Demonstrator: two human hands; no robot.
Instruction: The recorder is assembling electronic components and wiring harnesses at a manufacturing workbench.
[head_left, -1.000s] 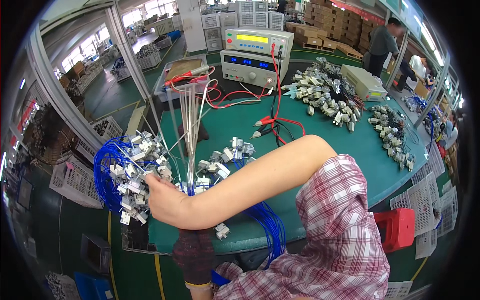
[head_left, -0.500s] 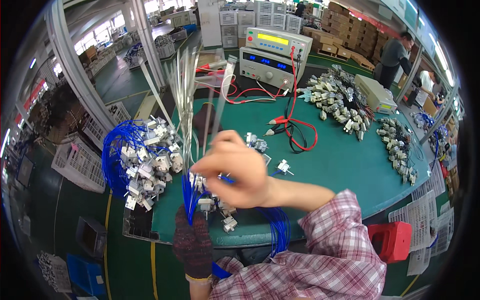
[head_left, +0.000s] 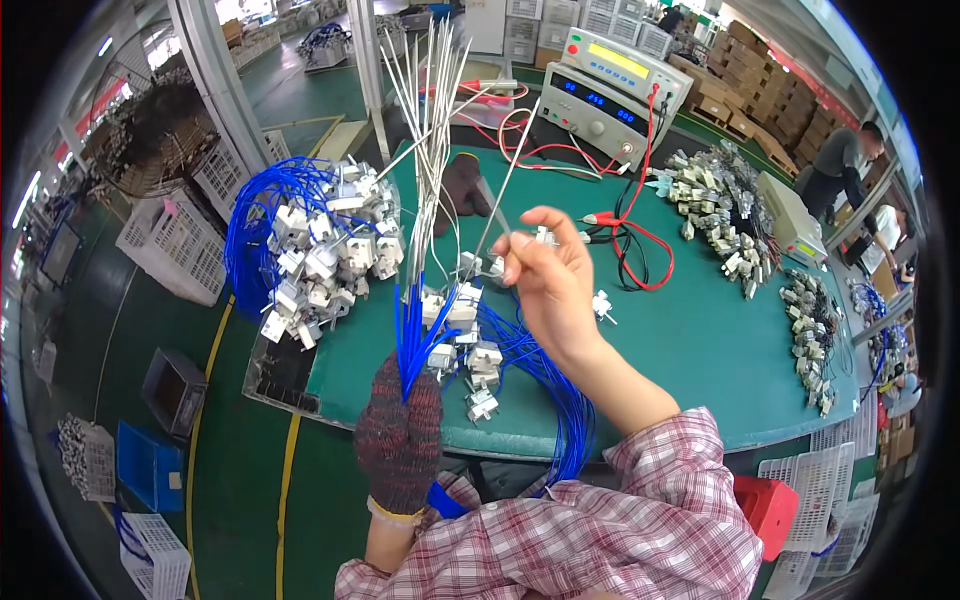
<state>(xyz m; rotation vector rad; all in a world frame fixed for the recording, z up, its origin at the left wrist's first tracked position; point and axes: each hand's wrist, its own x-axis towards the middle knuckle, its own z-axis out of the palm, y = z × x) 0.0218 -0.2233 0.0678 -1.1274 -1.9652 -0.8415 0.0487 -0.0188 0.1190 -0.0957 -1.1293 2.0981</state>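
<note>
My left hand (head_left: 399, 430), in a dark knitted glove, grips a bundle of blue wires with long white ends (head_left: 425, 150) that stands upright over the green table (head_left: 700, 340). My bare right hand (head_left: 550, 275) is raised beside the bundle and pinches one thin white wire end (head_left: 500, 195) between its fingers. Below both hands lie several white plug connectors on blue wires (head_left: 470, 350), some hanging over the table's near edge. A larger heap of the same connectors with blue wires (head_left: 310, 240) lies at the table's left end.
A grey test instrument with red and black leads (head_left: 605, 95) stands at the back. Heaps of grey-white parts (head_left: 715, 200) lie at the right. White baskets (head_left: 170, 240) and a blue crate (head_left: 145, 465) sit on the floor at left, a red stool (head_left: 765, 510) at right. A person (head_left: 840, 165) stands far right.
My right hand has come back from the heap on the left, across the bundle, and risen to pinch one white wire end. The left hand has kept its hold on the bundle.
</note>
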